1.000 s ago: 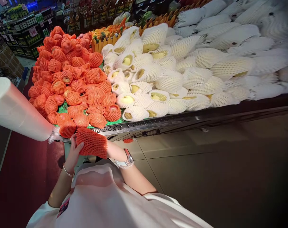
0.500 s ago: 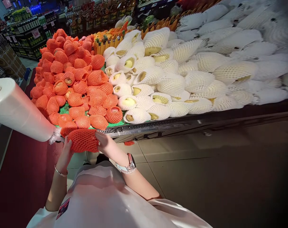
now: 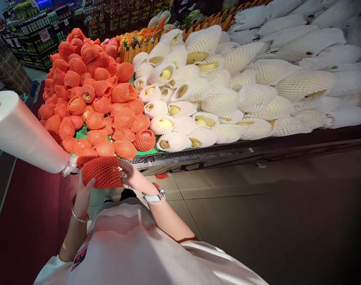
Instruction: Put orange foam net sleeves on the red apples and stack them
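A red foam fruit net (image 3: 102, 172) stretches between my two hands, just in front of the fruit stand. My left hand (image 3: 85, 187) grips its left end, the thumb lying across the mesh. At the other end, my right hand (image 3: 133, 176) has its fingers closed on the edge, some of them hidden by the net. Whether a fruit is inside the net cannot be made out. Just beyond it lies a pile of apples in red foam nets (image 3: 94, 102) on a green mat (image 3: 82, 132).
Pale fruit in white foam nets (image 3: 218, 101) fills the stand to the right. A roll of clear plastic bags (image 3: 25, 130) leans at the left. An orange picket fence (image 3: 135, 52) and shelves of bottles (image 3: 115, 18) stand behind. A red scrap (image 3: 161, 176) lies on the tiled floor.
My left thumb has shifted down along the net, and my left hand now sits more around its end. The right hand keeps its hold. The view has shifted slightly.
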